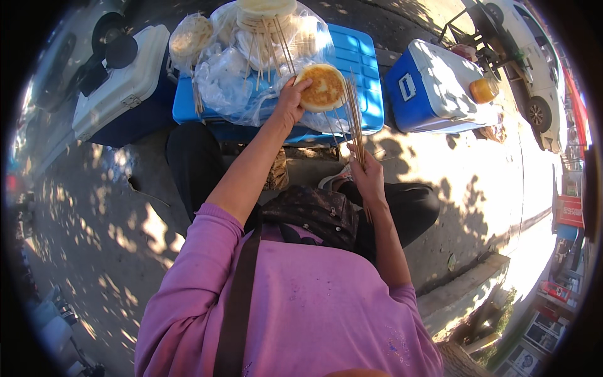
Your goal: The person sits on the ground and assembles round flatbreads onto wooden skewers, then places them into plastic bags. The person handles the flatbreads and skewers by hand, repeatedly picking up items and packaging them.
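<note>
My left hand (291, 102) grips a round, browned flatbread (325, 89) by its left edge, the thumb lying on its top face. A bundle of thin wooden skewers (353, 116) stands upright in my closed right hand (369, 174), just right of the bread. A couple of skewers slant up toward the bread's lower edge; whether they pierce it I cannot tell. Behind my left hand, a stack of pale flatbreads (264, 22) with skewers poking out of it rests among clear plastic bags (227, 80) on a blue lidded box (357, 53).
A blue-and-white cooler (447, 75) stands to the right, with an orange-filled jar (483, 90) on its lid. Left of the blue box is another white-lidded cooler (129, 88). A dark waist bag (317, 213) lies on my lap. A white vehicle (537, 69) is at the far right.
</note>
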`<act>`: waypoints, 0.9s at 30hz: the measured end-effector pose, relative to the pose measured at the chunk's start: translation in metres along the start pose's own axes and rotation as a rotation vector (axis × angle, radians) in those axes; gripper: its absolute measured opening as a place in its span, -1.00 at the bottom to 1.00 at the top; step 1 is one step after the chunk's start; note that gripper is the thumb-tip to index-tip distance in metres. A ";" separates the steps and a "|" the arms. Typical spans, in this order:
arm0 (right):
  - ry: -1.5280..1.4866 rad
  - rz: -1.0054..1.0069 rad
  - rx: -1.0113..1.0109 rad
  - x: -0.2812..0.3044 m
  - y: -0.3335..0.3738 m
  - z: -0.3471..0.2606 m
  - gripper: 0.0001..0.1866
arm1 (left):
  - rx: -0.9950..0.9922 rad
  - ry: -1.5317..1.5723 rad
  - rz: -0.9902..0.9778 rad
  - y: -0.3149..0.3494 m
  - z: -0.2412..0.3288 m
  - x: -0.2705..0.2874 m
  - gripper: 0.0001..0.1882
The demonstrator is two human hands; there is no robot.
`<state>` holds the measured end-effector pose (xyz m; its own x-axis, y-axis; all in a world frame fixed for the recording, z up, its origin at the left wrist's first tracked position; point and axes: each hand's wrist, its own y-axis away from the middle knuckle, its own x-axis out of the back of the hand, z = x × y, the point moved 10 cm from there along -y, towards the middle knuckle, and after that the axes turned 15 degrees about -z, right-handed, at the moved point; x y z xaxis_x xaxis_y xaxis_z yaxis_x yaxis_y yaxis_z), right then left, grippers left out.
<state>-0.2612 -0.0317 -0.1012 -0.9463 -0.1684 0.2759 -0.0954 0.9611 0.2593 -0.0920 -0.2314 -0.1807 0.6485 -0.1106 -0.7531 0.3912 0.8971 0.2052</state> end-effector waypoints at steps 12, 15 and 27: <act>0.081 0.013 0.086 -0.015 -0.059 -0.014 -0.67 | -0.025 -0.058 -0.069 -0.003 -0.001 -0.002 -0.50; 0.096 0.107 0.196 -0.011 -0.075 -0.022 -0.69 | -0.028 -0.070 -0.043 0.001 -0.003 -0.009 -0.51; 0.127 0.084 0.072 -0.014 -0.089 -0.036 -0.76 | -0.048 -0.082 -0.032 0.006 0.004 -0.010 -0.53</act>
<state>-0.2281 -0.1226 -0.0945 -0.9057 -0.1091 0.4097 -0.0443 0.9854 0.1645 -0.0935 -0.2264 -0.1695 0.6886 -0.1722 -0.7044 0.3816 0.9121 0.1501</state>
